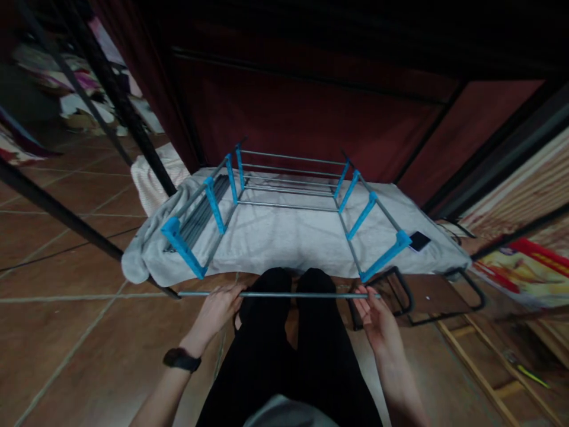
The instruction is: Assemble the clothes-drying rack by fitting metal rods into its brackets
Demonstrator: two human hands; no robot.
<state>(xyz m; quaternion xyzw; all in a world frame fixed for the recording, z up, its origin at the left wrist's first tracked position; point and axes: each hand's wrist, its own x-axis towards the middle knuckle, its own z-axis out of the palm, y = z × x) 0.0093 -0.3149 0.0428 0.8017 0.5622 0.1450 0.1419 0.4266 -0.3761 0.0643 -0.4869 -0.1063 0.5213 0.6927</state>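
A thin grey metal tube (pixel 288 295) lies level across my thighs, held near both ends. My left hand (pixel 222 301), with a black band on its wrist, is closed around the tube left of my knees. Close to the other end, my right hand (pixel 372 308) grips it between thumb and fingers, palm partly upward. Beyond the tube stands a rack frame of grey tubes with blue plastic connectors (pixel 213 204), its far side joined by several crossbars (pixel 288 206). Its near side has no crossbar between the two front blue connectors. A bundle of loose tubes (pixel 202 210) lies inside the left side.
The frame stands on a grey cloth (pixel 288 237) over a low surface. A dark phone-like object (pixel 418 241) lies at its right. A small stool (pixel 438 295), a wooden ladder-like frame (pixel 493 367) and a red-yellow box (pixel 524 270) are to the right. Dark poles rise at left.
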